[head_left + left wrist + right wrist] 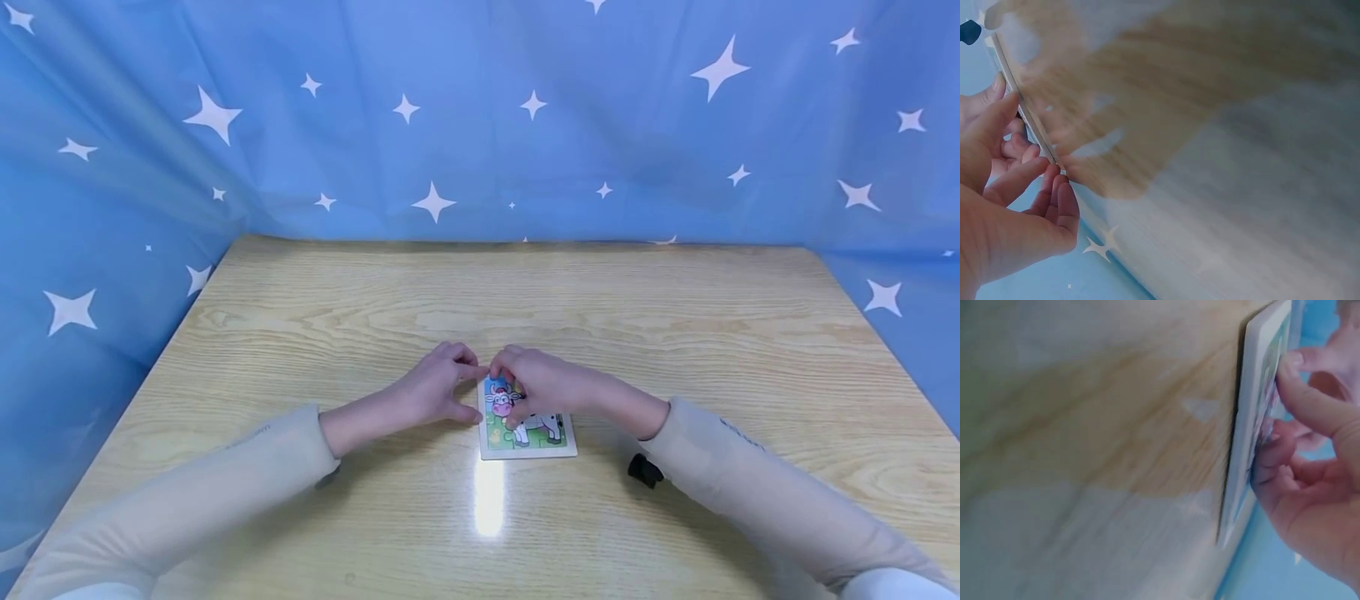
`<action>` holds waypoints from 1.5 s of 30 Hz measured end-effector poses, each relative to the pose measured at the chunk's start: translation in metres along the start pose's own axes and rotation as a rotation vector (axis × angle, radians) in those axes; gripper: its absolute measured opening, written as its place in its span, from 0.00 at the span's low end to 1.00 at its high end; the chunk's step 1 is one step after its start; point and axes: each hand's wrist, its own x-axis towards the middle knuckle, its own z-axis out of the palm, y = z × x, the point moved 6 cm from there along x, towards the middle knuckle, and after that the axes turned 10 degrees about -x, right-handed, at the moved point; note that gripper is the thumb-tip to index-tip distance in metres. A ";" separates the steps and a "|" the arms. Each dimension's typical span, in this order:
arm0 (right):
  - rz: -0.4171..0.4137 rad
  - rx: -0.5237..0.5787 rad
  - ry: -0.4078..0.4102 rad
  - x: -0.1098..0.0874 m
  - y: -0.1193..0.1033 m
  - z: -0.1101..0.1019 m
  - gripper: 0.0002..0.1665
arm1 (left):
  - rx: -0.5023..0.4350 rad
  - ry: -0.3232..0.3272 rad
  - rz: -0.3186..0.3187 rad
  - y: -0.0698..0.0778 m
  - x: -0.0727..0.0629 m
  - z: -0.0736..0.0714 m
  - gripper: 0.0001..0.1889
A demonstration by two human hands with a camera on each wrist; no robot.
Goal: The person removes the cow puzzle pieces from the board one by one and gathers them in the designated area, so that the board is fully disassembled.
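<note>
A small jigsaw puzzle (538, 452) with a pale frame and a cartoon cow on it lies flat on the table. At its left edge my left hand (431, 387) holds the frame, thumb on the side and index finger near the far left corner. My right hand (551, 383) reaches over the picture from the right. Its thumb and curled fingers touch the piece with the cow's head (501, 402), and the hand covers the puzzle's upper right. The right wrist view shows the frame's edge (1244, 425) with the thumb and fingertips on the picture side.
The wood-grain table (337, 292) spreads out around the puzzle. Blue cloth (480, 125) with white stars hangs behind it and along the sides. A small black object (645, 471) shows beneath the right sleeve. Light glares off the table (489, 500) in front of the puzzle.
</note>
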 end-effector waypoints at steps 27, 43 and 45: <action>0.077 0.064 0.044 -0.006 0.001 -0.001 0.30 | -0.031 0.016 -0.011 -0.007 -0.001 0.003 0.34; 0.090 0.023 0.055 -0.011 -0.003 0.000 0.33 | -0.030 0.020 -0.027 -0.008 0.000 0.004 0.33; 0.083 0.020 0.060 -0.012 -0.003 0.000 0.32 | -0.041 0.033 -0.030 -0.008 -0.001 0.004 0.33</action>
